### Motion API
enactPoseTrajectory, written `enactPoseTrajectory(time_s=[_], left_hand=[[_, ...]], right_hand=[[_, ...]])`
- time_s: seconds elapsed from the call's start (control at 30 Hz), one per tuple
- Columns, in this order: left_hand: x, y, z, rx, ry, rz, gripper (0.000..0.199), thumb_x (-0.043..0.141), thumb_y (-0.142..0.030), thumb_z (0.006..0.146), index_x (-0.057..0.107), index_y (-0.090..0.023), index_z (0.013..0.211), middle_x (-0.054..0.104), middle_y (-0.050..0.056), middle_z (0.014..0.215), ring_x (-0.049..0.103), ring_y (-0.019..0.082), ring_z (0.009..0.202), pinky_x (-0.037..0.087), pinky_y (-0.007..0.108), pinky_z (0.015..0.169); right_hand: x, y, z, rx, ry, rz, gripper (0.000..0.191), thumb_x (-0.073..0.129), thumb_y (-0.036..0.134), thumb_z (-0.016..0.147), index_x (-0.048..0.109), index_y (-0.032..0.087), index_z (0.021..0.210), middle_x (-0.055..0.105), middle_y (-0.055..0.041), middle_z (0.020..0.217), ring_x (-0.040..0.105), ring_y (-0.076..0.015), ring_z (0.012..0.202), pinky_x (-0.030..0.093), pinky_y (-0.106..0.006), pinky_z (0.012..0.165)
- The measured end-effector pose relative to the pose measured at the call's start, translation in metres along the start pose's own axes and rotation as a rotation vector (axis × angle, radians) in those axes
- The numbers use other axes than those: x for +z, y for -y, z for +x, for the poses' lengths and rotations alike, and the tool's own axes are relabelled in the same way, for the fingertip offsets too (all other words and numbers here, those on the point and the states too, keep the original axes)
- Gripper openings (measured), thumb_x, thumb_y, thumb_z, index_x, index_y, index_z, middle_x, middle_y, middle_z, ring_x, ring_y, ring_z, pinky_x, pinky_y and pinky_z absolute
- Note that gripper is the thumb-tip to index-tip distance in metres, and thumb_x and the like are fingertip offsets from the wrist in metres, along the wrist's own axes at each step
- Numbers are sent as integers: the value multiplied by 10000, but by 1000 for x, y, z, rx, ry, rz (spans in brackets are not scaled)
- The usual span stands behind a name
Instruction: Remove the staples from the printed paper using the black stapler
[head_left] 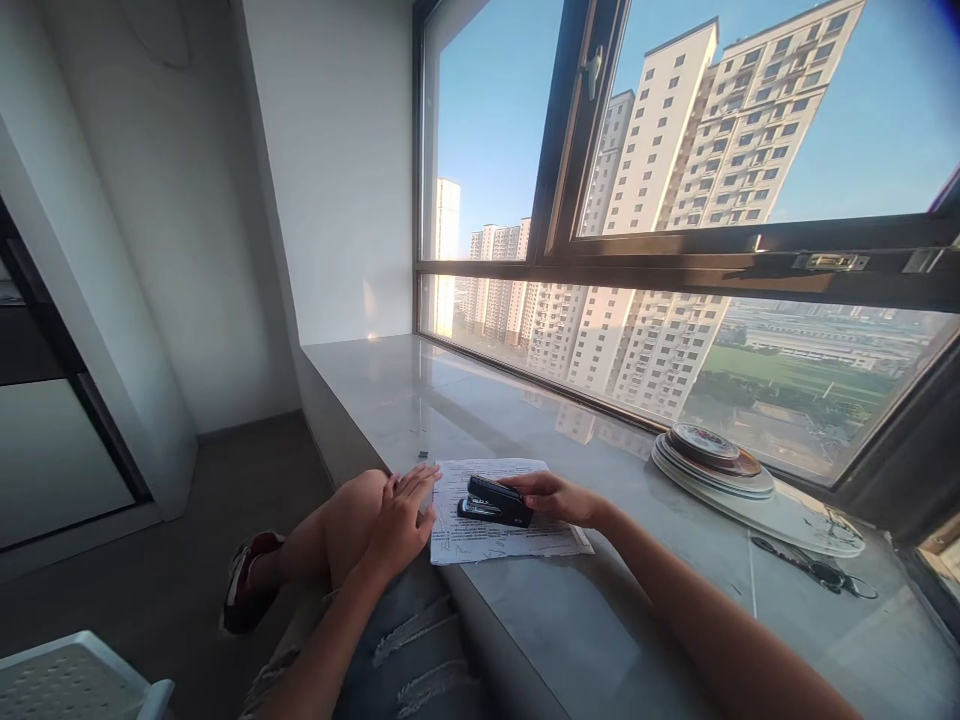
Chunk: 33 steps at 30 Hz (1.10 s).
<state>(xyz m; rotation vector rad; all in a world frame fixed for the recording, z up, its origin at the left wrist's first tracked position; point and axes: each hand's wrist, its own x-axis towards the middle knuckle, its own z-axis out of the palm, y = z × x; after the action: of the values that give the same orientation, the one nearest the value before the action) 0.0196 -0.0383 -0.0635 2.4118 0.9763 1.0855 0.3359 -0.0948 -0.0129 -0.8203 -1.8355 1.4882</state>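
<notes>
A black stapler (496, 500) lies over the printed papers (487, 546) on the window sill, its jaw end pointing left. My right hand (551, 495) grips the stapler's back end from the right, thumb and fingers closed around it. On the left, my left hand (405, 515) rests by my knee with its fingers stretched out. Those fingertips come close to the left edge of the papers; whether they touch it I cannot tell. Just beyond them, a small dark item (424, 455), perhaps a strip of staples, sits on the sill.
A stack of round plates and boards (712, 465) stands on the sill (600, 600) at the right, with scissors (814, 570) in front of it. The window (540, 265) runs along the back. A white perforated stool (79, 680) is at lower left.
</notes>
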Motion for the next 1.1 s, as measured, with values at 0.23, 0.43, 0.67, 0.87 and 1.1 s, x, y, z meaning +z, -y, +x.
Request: enactPoseTrajectory(time_s=[0.23, 0.43, 0.67, 0.87, 1.1], left_hand=[[22, -18, 1, -177, 60, -327, 544, 454, -164, 910, 462, -213, 1452, 538, 73, 1482, 463, 229, 1397, 326, 404, 1197], [22, -21, 2, -248, -6, -466, 566, 479, -111, 854, 513, -222, 1408, 557, 74, 1465, 479, 237, 1389, 333, 418, 1202], [20, -24, 17, -750, -468, -1340, 222, 464, -236, 956, 624, -170, 1094, 654, 163, 1309, 638, 250, 1232, 503, 425, 1091], [22, -22, 17, -703, -321, -1470, 141, 546, -221, 943, 665, -183, 1008, 726, 140, 1154, 658, 269, 1206, 538, 438, 1069], [16, -25, 11, -705, -360, -1413, 183, 529, -90, 938, 671, -204, 949, 763, 92, 1052, 691, 241, 1155, 506, 427, 1113]], right_hand=[[4, 7, -1, 31, -32, -59, 639, 663, 525, 898, 559, 198, 1436, 615, -104, 1399, 555, -303, 1297, 396, -451, 1125], [27, 11, 12, -56, -126, -468, 555, 744, 433, 838, 643, 198, 1330, 710, -60, 1223, 648, -300, 1117, 521, -408, 984], [54, 15, 20, -386, -313, -1049, 432, 504, 199, 996, 571, 277, 1415, 668, -77, 1335, 629, -275, 1236, 512, -489, 1064], [67, 12, 15, -634, -79, -1505, 576, 485, 96, 1007, 369, 238, 1553, 545, -82, 1469, 484, -246, 1396, 421, -481, 1181], [58, -7, 20, -507, -466, -1170, 476, 524, 164, 970, 555, 293, 1428, 663, -61, 1344, 626, -271, 1246, 507, -493, 1084]])
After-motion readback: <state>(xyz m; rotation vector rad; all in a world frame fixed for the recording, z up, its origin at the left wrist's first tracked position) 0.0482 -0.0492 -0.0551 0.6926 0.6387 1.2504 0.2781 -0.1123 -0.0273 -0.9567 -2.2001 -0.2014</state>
